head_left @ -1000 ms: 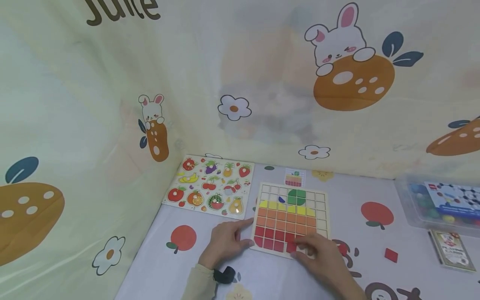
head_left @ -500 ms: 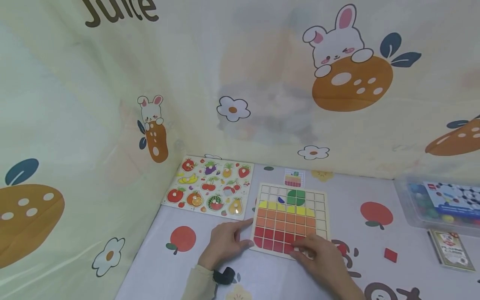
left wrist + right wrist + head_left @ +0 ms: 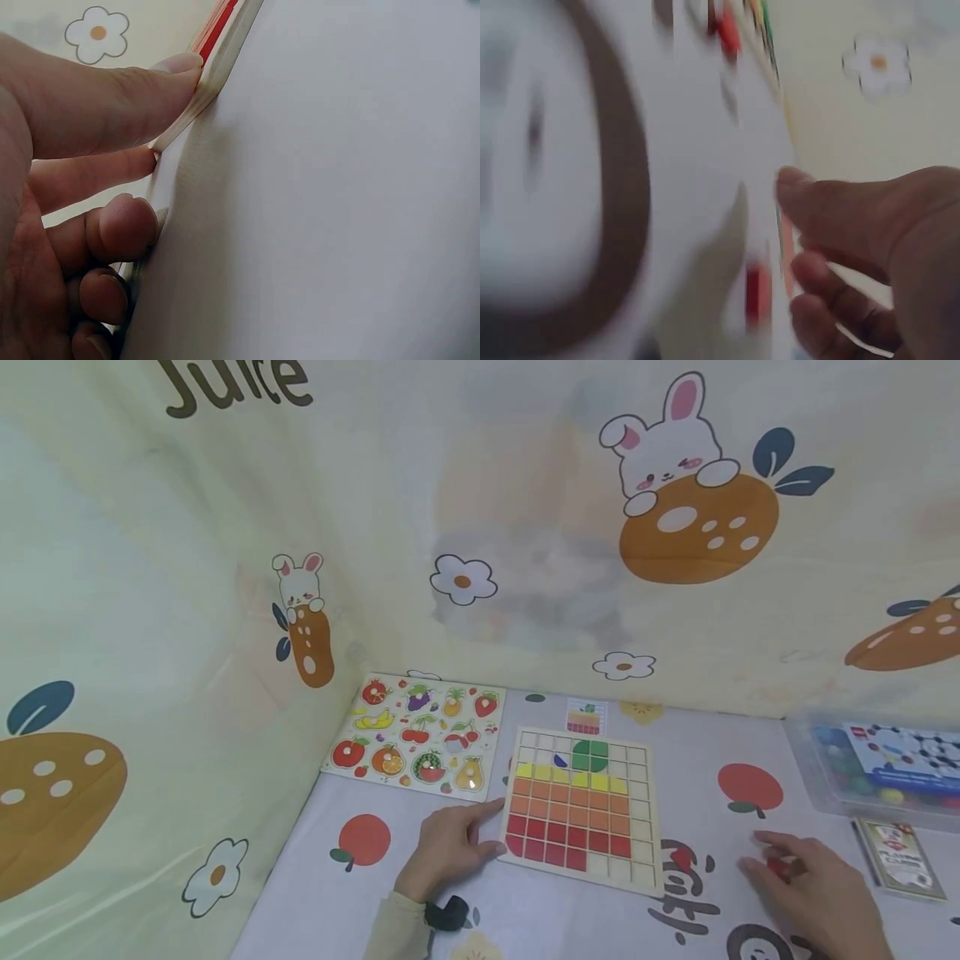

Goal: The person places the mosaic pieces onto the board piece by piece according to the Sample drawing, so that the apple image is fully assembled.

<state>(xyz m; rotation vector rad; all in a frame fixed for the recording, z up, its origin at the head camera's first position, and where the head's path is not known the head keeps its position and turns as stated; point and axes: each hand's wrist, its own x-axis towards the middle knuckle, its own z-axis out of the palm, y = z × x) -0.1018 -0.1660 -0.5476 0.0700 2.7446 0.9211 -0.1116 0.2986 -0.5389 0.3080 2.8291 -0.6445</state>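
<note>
A wooden grid board (image 3: 641,811) lies at the middle of the table, with rows of red, orange and yellow tiles and a green leaf shape (image 3: 590,756) near its top. My left hand (image 3: 453,845) rests at the board's left edge. In the left wrist view its thumb (image 3: 112,105) and index finger touch the rim, and the other fingers bend inward. To the right, my right hand (image 3: 813,885) hovers with thumb and fingers apart around a loose red tile (image 3: 757,294). The right wrist view shows a gap between fingertips and tile.
Behind the board lies a small pattern card (image 3: 586,717). A fruit knob puzzle (image 3: 416,787) sits at the back left. On the right are a clear plastic box (image 3: 813,760) of coloured pieces and a small card box (image 3: 900,857). A printed curtain (image 3: 525,485) encloses the table.
My right hand has left the board's bottom row, where a red tile now sits, and moved right to the loose red tile. The left hand stays at the board's edge.
</note>
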